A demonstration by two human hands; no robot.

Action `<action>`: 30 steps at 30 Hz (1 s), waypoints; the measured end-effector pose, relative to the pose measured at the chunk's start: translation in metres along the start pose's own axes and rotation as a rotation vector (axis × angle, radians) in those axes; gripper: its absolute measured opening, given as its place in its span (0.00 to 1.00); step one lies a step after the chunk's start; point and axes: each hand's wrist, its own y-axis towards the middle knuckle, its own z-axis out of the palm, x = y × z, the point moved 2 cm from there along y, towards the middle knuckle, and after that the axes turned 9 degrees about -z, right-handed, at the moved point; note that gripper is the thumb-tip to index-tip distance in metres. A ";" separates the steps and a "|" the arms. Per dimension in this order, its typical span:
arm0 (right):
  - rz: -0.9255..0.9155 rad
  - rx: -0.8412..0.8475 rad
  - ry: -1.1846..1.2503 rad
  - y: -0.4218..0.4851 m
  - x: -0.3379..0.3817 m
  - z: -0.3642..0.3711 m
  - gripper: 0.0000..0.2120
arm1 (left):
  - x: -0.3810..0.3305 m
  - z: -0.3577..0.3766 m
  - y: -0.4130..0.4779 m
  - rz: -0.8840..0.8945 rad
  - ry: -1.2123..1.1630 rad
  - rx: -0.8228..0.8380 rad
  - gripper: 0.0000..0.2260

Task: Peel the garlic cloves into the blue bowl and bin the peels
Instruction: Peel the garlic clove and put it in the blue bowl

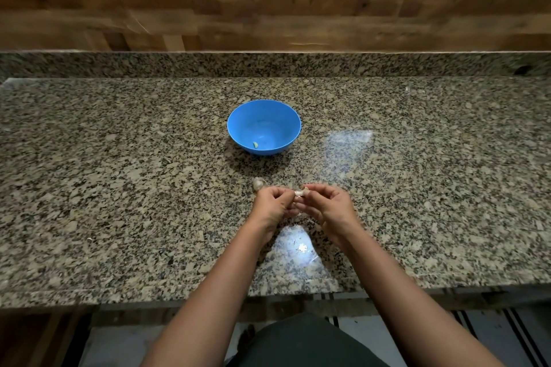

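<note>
Just below the middle of the frame, the left hand and the right hand meet over the speckled brown-and-black granite counter. Both have their fingers curled, pinching a small whitish garlic clove in papery skin between their fingertips. This looks like the peeling step, with the skin being worked loose; how much of it is off is too small to tell.

Directly above the hands, at the centre of the frame and well apart from them, stands the round blue plastic bowl. One pale peeled clove lies at its lower inner wall. Just beyond the left hand's knuckles a pale rounded garlic piece rests on the counter; whether it is an unpeeled clove or shed skin is unclear.

Next, I judge, the skin must be stripped away, the bare clove carried up to the bowl and dropped in, and the skin kept aside. No bin shows in the frame.
</note>
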 end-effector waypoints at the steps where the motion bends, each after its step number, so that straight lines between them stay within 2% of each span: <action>1: -0.002 -0.020 0.015 0.000 -0.001 0.001 0.03 | 0.000 0.001 0.000 -0.005 -0.019 -0.006 0.08; 5: -0.012 -0.121 0.078 0.006 0.000 -0.008 0.04 | -0.001 -0.005 0.000 -0.032 -0.185 -0.097 0.07; 8: -0.002 -0.081 0.024 0.009 0.003 -0.019 0.07 | 0.001 -0.013 0.004 -0.031 -0.070 -0.130 0.03; 11: -0.009 -0.029 -0.064 0.008 -0.001 -0.017 0.09 | 0.004 -0.008 0.007 -0.032 0.036 -0.098 0.06; 14: -0.035 -0.019 -0.117 0.008 -0.006 -0.014 0.08 | 0.004 0.003 0.002 -0.004 -0.018 -0.010 0.06; 17: -0.066 0.013 -0.176 0.005 -0.007 -0.012 0.08 | 0.002 0.005 0.000 0.065 -0.043 -0.023 0.03; 22: -0.110 0.075 -0.269 0.002 -0.001 -0.006 0.06 | 0.001 0.006 0.004 0.201 0.265 -0.230 0.03; 24: -0.200 0.047 -0.408 0.003 0.000 -0.003 0.03 | 0.000 0.009 0.006 0.164 0.262 -0.236 0.04; 26: -0.416 0.054 -0.784 0.002 -0.001 -0.003 0.02 | -0.003 0.011 0.006 0.019 0.110 -0.155 0.05; 28: -0.662 0.150 -1.096 0.000 -0.003 -0.002 0.04 | -0.006 0.011 0.004 -0.133 -0.019 -0.073 0.07; 30: -0.777 0.197 -1.168 0.001 -0.005 -0.003 0.05 | -0.005 0.011 0.004 -0.199 -0.066 -0.046 0.10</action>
